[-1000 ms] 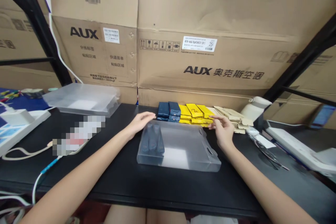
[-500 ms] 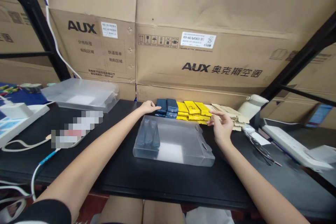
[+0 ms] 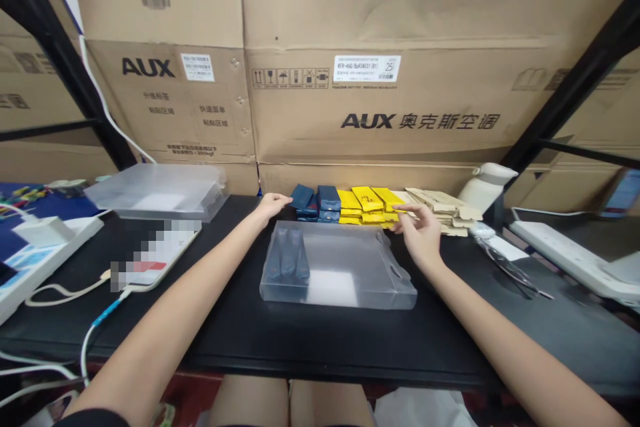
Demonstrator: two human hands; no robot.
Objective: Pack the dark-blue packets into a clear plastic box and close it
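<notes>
My left hand [image 3: 274,207] pinches the left edge of a dark blue packet [image 3: 302,197] on top of its stack. That packet sits tilted, with its left side raised. Beside it is another stack of dark blue packets [image 3: 329,199]. My right hand [image 3: 420,227] hovers at the right end of the yellow packets [image 3: 369,199], thumb and fingers apart; whether the fingertips touch a packet is unclear. In front lies a clear plastic case [image 3: 350,247], with several dark blue packets [image 3: 289,253] side by side in its left part.
Beige packets [image 3: 435,203] are stacked right of the yellow ones, near a cream bottle [image 3: 487,190]. Eyeglasses [image 3: 515,273] and a power strip [image 3: 575,257] lie at right. More clear cases [image 3: 160,187], a cabled phone [image 3: 163,257] and another power strip [image 3: 45,253] are at left.
My left hand has tilted the top dark blue packet, raising it from its stack on the left. My right hand stays by the yellow packets. The camera view has shifted slightly.
</notes>
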